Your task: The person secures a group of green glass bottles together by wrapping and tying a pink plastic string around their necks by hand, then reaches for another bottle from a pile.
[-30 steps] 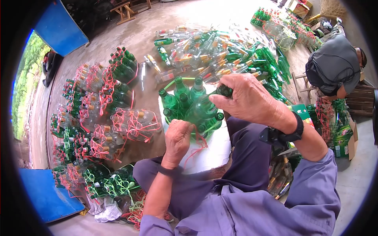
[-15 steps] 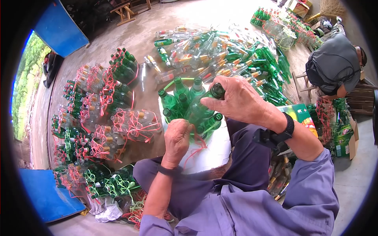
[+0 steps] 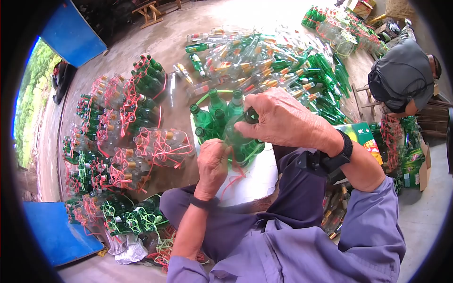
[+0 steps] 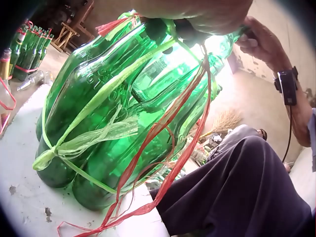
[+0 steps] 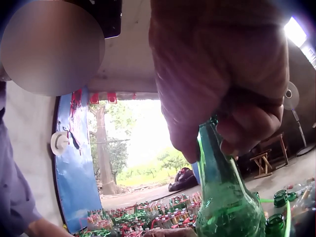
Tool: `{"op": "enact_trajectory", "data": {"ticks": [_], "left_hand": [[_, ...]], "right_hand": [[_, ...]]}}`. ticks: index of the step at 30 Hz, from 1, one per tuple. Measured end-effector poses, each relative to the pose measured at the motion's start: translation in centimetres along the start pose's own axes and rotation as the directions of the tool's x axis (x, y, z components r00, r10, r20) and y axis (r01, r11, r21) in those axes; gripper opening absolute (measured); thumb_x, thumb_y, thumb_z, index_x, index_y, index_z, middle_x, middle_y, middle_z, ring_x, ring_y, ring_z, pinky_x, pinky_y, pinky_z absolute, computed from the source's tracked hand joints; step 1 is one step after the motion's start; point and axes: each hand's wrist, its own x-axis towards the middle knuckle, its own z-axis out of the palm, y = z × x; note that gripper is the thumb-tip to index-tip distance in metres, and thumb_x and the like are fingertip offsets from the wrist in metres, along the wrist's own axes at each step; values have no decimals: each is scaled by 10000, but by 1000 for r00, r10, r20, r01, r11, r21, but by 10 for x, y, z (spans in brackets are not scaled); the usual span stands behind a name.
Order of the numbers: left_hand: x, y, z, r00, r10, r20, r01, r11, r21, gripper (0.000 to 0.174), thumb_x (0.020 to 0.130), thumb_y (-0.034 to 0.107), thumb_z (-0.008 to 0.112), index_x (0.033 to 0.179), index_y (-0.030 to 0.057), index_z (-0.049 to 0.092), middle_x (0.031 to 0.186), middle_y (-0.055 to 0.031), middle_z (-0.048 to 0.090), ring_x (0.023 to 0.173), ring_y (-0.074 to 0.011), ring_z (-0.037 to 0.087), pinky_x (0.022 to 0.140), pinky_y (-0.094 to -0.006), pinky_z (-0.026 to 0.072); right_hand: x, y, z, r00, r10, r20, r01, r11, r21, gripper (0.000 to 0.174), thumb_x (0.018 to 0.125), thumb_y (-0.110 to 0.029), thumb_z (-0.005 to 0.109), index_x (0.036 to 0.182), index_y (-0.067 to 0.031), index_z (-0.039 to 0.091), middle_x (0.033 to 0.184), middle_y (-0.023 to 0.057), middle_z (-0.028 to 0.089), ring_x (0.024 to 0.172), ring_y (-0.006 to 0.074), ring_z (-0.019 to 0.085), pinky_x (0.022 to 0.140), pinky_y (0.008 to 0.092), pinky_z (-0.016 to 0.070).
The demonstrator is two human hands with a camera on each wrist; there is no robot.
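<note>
My right hand (image 3: 288, 118) grips a green glass bottle (image 5: 229, 202) by its neck, just below the mouth. That bottle stands tilted among a cluster of green bottles (image 3: 202, 115) on a white board (image 3: 257, 181). Light-green plastic twine (image 4: 98, 96) loops round the cluster and is knotted low on its side. Fingers curled, my left hand (image 3: 212, 165) is at the near-left edge of the bottle tops. Red plastic twine (image 4: 165, 113) hangs from under the left hand, which pinches it; the fingertips are hidden.
Tied bottle bundles (image 3: 163, 148) stand in rows at the left. A heap of loose bottles (image 3: 245, 61) lies beyond the board. A green carton (image 3: 361, 139) is beside my right arm, and another person (image 3: 401, 78) bends over at the far right.
My right hand has moved left and slightly nearer the cluster, bringing the bottle's neck with it. The left hand has stayed almost in place.
</note>
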Motion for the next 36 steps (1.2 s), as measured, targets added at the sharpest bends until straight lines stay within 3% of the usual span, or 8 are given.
{"op": "enact_trajectory", "data": {"ticks": [4,7,9,16,22,27,31,36], "left_hand": [[2,-1,0,999,43,-1,-43,999,30,70,880,5,711,884,6,642,881,-117,650,909,-309,627,827,-392,496],[3,-1,0,999,43,13,-44,998,35,65,882,4,709,879,11,645,871,-112,647,908,-301,623,832,-395,495],[4,0,0,999,41,21,-42,999,32,63,881,1,709,878,14,647,866,-108,645,910,-297,621,830,-393,495],[2,-1,3,999,44,3,-44,999,14,69,879,-14,706,879,20,646,847,-86,634,936,-281,611,835,-381,493],[3,2,6,999,34,-40,-35,999,-11,98,845,-15,711,857,41,631,785,-95,597,930,-332,634,908,-414,470],[3,0,6,998,51,-49,-51,999,3,104,838,-21,711,857,40,629,783,-96,595,937,-337,636,914,-420,468],[2,0,3,998,60,-30,-59,998,30,127,809,-36,716,858,40,626,782,-101,588,940,-341,632,896,-430,469],[0,-2,1,999,52,-4,-52,999,11,111,849,-44,719,875,21,633,827,-105,608,967,-312,612,849,-405,478]], "right_hand": [[-1,4,-2,997,67,26,-68,997,26,398,862,-336,754,880,41,631,662,245,594,705,440,638,659,490,496],[0,6,0,998,-23,-51,24,1000,20,396,864,-335,750,841,39,622,643,239,585,686,438,630,650,491,491],[6,-1,-5,999,-19,35,19,1000,-1,413,840,-296,709,688,65,579,700,274,616,751,463,650,701,506,529],[16,0,-8,994,-67,88,65,998,27,410,875,-312,702,757,62,584,639,249,591,677,430,642,654,480,511],[19,4,-5,995,60,76,-65,996,67,435,841,-306,691,700,98,611,714,306,615,774,469,663,757,494,547],[23,4,-1,998,59,16,-60,994,88,442,839,-300,695,688,104,601,684,316,598,746,477,657,724,502,548],[15,17,31,991,-33,126,24,997,77,408,881,-315,706,774,59,583,668,271,593,715,473,644,655,511,506],[12,16,40,999,-28,21,27,999,30,433,875,-336,722,791,48,540,700,278,598,729,489,627,659,535,489]]}}
